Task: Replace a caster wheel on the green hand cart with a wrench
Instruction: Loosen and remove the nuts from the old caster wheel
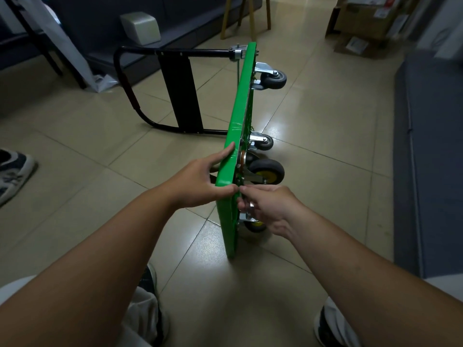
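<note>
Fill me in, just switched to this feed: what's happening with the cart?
A person has the green hand cart standing on its side edge on the tiled floor. Its casters face right and its black handle lies out to the left. The left hand grips the deck's upper edge to steady it. The right hand has its fingertips at the underside, by the metal mount of the lower yellow-hubbed caster. What they pinch is hidden. No tool shows.

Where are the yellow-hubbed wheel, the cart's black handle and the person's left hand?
yellow-hubbed wheel [265, 165]: head view, on its black tyre.
black handle [181, 93]: head view, on its flat centre panel.
left hand [198, 182]: head view, on the back of the hand.
</note>
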